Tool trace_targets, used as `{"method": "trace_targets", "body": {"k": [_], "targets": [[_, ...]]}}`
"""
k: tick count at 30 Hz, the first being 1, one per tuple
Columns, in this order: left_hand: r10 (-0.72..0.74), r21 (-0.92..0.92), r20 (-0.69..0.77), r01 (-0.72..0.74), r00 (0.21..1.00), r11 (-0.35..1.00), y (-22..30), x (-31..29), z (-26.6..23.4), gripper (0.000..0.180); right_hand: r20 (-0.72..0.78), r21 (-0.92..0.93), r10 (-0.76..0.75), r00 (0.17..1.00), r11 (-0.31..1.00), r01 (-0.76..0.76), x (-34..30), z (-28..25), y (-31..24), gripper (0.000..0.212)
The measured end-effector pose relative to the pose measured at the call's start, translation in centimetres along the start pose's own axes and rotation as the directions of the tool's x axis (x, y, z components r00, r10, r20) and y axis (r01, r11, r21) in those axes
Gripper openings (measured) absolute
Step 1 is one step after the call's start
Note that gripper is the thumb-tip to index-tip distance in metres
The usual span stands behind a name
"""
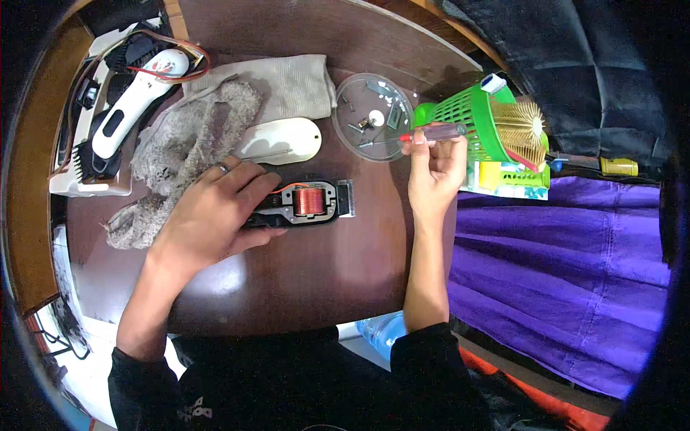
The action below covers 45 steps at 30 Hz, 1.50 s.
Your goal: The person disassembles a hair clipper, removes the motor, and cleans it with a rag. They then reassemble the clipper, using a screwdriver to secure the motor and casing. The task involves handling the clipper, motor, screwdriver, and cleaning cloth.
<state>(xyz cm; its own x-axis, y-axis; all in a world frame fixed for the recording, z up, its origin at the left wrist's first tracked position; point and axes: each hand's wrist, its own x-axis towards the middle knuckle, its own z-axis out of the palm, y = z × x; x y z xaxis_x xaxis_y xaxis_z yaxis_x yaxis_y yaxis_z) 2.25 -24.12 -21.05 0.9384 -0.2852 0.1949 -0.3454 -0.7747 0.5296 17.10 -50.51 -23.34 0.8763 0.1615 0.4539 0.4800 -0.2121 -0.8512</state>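
1. On the brown surface [366, 273] in front of me lies one opened clipper [305, 207]: black body, its insides bared, with one copper-red coil [310, 200], one orange wire [292, 187] and one toothed metal blade [346, 198] at its right end.
2. My left hand [215, 205] grips the clipper's left end, thumb along the near side, fingers curled over the far side.
3. My right hand [435, 176], right of the clipper and raised, pinches one screwdriver [443, 132] with a see-through purplish handle and red collar.
4. Just beyond the clipper: one smooth white cover [287, 138].
5. Beyond it to the right: one clear round dish [343, 146] of small parts, several, too small to count surely.
6. Left and beyond the clipper: two cloths, one shaggy grey towel [162, 147], one folded pale cloth [291, 86].
7. Farther right: one green basket [471, 118]; farther left: one white clipper [133, 108].
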Motion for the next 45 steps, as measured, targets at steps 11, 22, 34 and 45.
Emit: {"method": "trace_targets", "body": {"k": [11, 22, 34, 45], "targets": [[-0.018, -0.009, 0.028, 0.018, 0.999, 1.0, 0.0, 0.1, -0.1, 0.059, -0.04, 0.036, -0.017, 0.999, 0.999, 0.019, 0.5, -0.2, -0.9, 0.015], [-0.027, -0.025, 0.03, 0.028, 0.999, 0.999, -0.1, 0.2, 0.0, 0.063, -0.098, 0.352, 0.052, 0.994, 0.936, -0.014, 0.4, -0.4, -1.6, 0.02], [-0.026, -0.039, 0.017, 0.026, 1.0, 0.999, -0.4, 0.2, 0.3, 0.062, 0.119, 0.55, 0.079, 0.99, 0.825, -0.132, -1.0, 1.0, -3.1, 0.024], [0.007, -0.013, -0.007, -0.007, 1.0, 1.0, -0.3, 0.2, 0.3, 0.057, 0.158, 0.51, 0.122, 0.98, 0.84, -0.187, -1.7, 1.7, -2.8, 0.023]]}}
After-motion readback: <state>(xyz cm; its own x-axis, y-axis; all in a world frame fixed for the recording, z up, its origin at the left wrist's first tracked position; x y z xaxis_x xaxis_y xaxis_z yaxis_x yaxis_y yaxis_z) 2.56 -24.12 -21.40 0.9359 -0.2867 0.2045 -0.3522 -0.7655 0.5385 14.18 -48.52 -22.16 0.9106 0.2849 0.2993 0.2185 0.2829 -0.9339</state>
